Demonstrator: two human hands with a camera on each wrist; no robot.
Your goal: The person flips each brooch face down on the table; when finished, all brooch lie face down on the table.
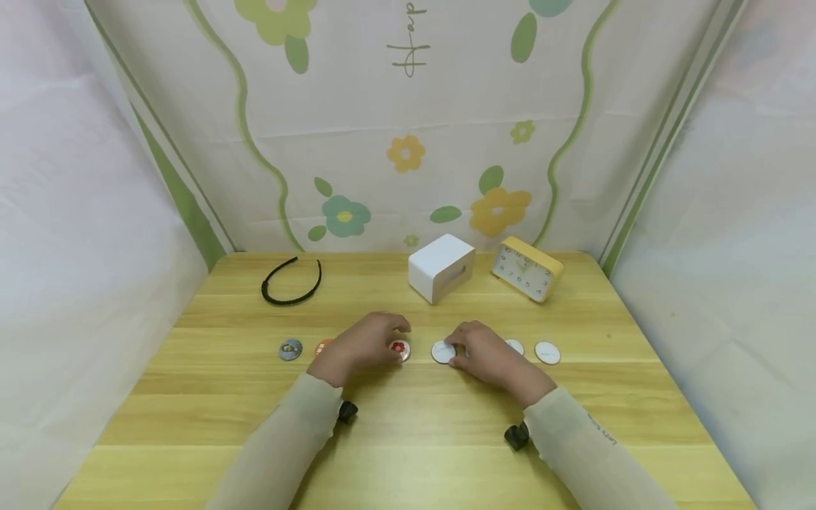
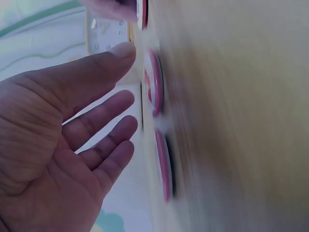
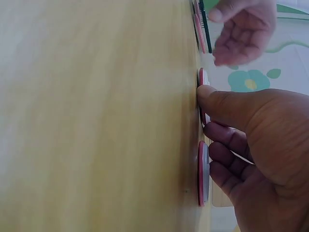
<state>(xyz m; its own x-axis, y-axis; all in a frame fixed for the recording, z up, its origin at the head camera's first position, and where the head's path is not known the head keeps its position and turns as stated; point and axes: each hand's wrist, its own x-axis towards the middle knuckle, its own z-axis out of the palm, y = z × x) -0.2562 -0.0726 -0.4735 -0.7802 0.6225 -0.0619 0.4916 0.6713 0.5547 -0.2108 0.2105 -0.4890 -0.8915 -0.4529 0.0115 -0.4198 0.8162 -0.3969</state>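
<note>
My right hand (image 1: 484,354) pinches the edge of a white round badge (image 1: 441,352) lying on the table, thumb at the near side and fingers at the far side. In the right wrist view the thumb rests at the rim of this badge (image 3: 203,76), with a second badge (image 3: 204,174) under the curled fingers. Beside a round badge with a red flower (image 1: 399,347), my left hand (image 1: 366,343) hovers with fingers loosely bent. The left wrist view has a gap between those fingers and the flower badge (image 2: 153,84); another badge (image 2: 164,164) lies next to it.
The badges form a row: a grey-blue one (image 1: 290,349) and a partly covered orange one (image 1: 323,346) left, two white ones (image 1: 547,353) right. Behind stand a black headband (image 1: 290,302), a white box (image 1: 440,262) and a yellow clock (image 1: 529,269). Fabric walls enclose the table.
</note>
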